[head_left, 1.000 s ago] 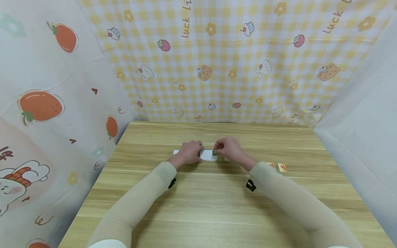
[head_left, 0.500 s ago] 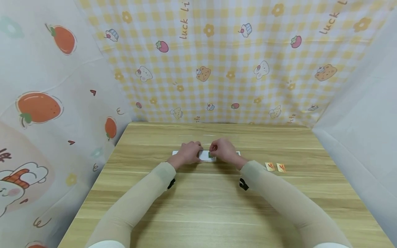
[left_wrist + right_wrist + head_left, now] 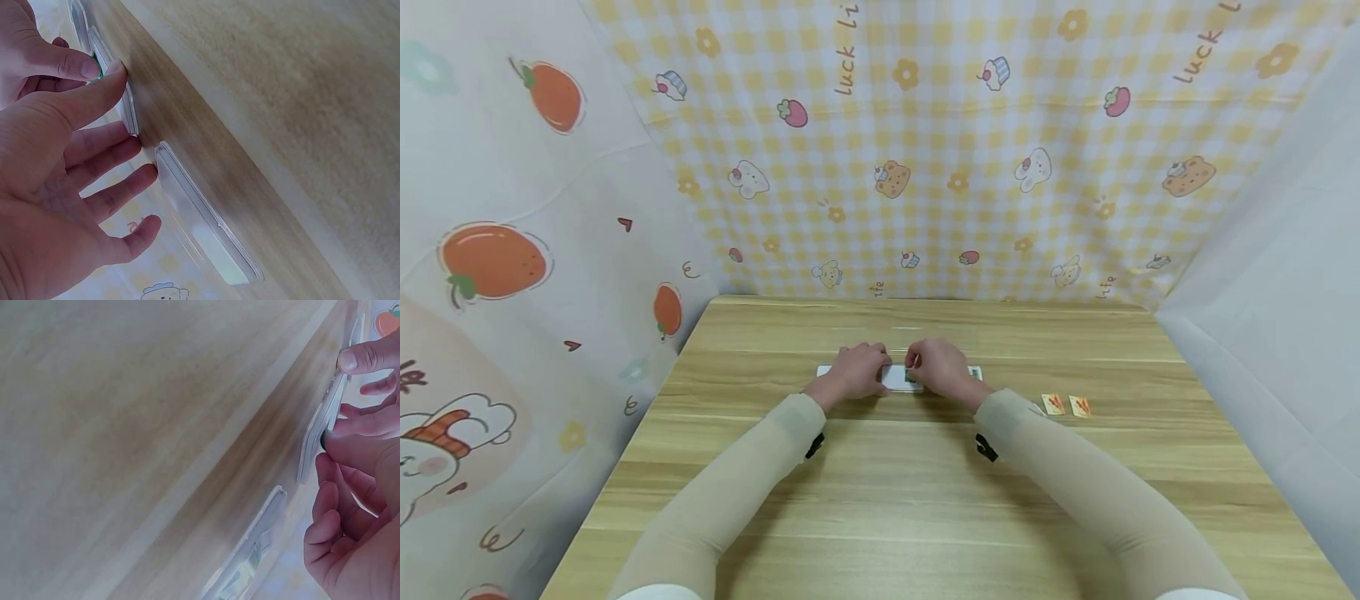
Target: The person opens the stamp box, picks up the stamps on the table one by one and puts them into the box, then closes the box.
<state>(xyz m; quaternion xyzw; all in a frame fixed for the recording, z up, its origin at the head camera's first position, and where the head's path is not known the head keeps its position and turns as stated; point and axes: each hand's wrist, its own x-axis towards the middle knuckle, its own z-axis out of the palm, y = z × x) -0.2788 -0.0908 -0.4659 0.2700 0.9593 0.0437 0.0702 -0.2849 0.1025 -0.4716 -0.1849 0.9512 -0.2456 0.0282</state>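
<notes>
Three flat white cases lie in a row across the table. My left hand (image 3: 853, 369) holds the middle white case (image 3: 895, 377), thumb on its near edge and fingers along its far edge. With thumb and fingers, my right hand (image 3: 942, 367) pinches a small green piece (image 3: 910, 376) against the right part of that case. Most of the piece is hidden by the fingertips; a green sliver (image 3: 323, 439) shows in the right wrist view. The left white case (image 3: 206, 219) lies beside my left fingers. A greenish print shows on the right white case (image 3: 244, 575).
Two small orange-and-yellow cards (image 3: 1052, 405) lie on the wooden table (image 3: 880, 500) to the right, by my right sleeve. Faint clear edges show just behind the cases. A yellow checked cloth (image 3: 925, 167) hangs behind the table.
My right hand has moved slightly left with the green piece, from the middle case's right end further onto it, and then nearly stopped. The left hand stays in place.
</notes>
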